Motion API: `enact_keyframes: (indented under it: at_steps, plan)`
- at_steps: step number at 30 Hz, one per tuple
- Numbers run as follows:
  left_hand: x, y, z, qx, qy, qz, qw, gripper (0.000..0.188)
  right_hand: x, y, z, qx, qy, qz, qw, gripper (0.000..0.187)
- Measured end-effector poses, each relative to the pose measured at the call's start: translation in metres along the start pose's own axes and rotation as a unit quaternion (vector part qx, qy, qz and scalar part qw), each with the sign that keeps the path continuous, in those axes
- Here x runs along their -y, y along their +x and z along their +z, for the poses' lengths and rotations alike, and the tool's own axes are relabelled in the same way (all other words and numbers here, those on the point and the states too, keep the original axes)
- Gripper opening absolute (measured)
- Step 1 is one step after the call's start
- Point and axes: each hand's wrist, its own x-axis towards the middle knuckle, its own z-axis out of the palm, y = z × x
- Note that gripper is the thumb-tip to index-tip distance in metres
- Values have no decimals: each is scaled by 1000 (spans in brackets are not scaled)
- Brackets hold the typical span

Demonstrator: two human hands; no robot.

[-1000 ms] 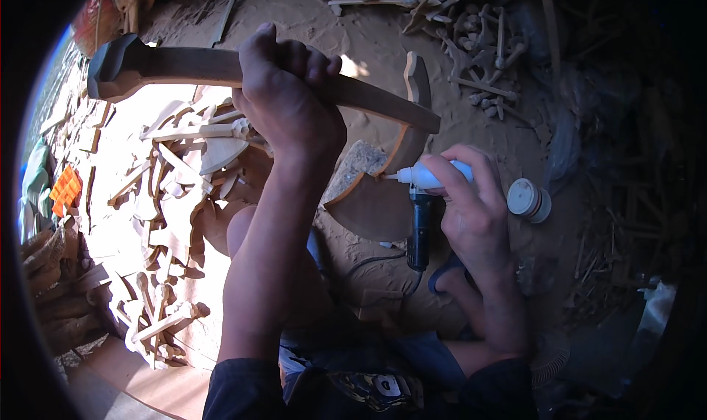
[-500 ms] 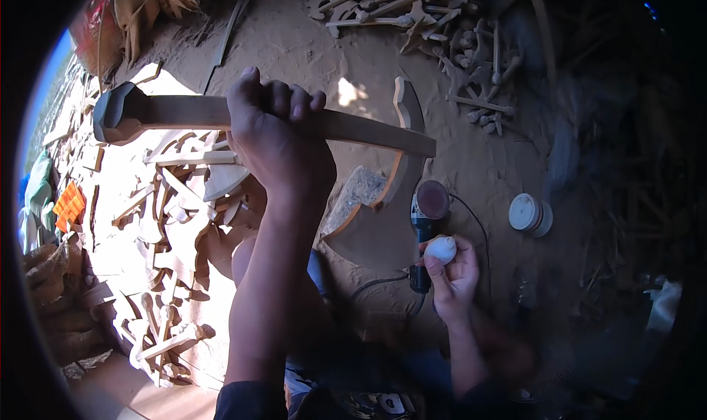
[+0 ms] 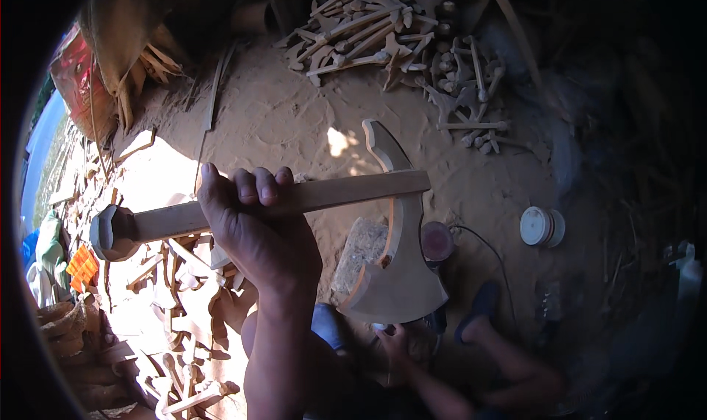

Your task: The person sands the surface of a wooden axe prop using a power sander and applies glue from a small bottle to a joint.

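A wooden axe (image 3: pixel 401 291) with a knobbed handle is held up in front of me, its curved blade at the right end. My left hand (image 3: pixel 261 232) is closed round the middle of the handle. Low under the blade, my right hand (image 3: pixel 398 340) has its fingers closed on a small white rounded thing (image 3: pixel 379 326), mostly hidden by the blade. An angle grinder (image 3: pixel 438 241) lies on the ground behind the blade; its reddish disc shows and most of its body is covered. A rough stone block (image 3: pixel 361 254) sits beside the blade's inner edge.
Piles of wooden axe pieces lie at the far side (image 3: pixel 375 33) and on the sunlit left (image 3: pixel 188 309). A white lidded tub (image 3: pixel 541 226) stands to the right, past the grinder's cord (image 3: pixel 490 250). My sandalled foot (image 3: pixel 482 309) is at the lower right.
The axe has tilted, its knob end lower in view and its blade now broadly facing me. My right hand has moved left and down, under the blade. The view has shifted.
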Motion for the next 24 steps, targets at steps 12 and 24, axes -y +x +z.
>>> enact_keyframes:
  at_steps: [12,24]
  plan:
    - [14,-4,1,86,82,69,990,41,199,-59,-12,248,101,142,953,58]
    - [19,-88,-12,558,306,25,771,20,382,-35,-126,169,534,-112,821,54]
